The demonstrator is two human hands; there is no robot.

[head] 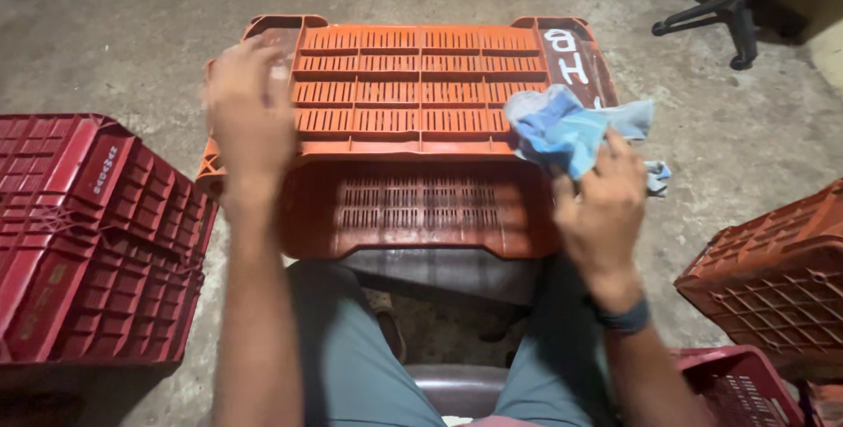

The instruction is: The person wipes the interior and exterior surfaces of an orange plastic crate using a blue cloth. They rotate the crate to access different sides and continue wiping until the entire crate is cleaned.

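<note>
**Orange crate upside down, cloth on its right end**

Orange crate [413, 102] lies upturned on the concrete floor [132, 14] just ahead of the seated person's knees, its slatted base facing up and its near side wall facing the camera. The left hand [250, 119] rests on the crate's left end, fingers spread and slightly curled over the edge, with nothing in its grasp. The right hand [601, 207] is closed around a crumpled blue cloth [566, 128], pressing it against the crate's right end beside some white painted marks. A dark band sits on the right wrist. A dark red crate [97, 234] lies tipped on the left, and a brownish-orange crate [773, 278] sits on the right. The black star base of a chair [711, 10] shows at the top right.
</note>
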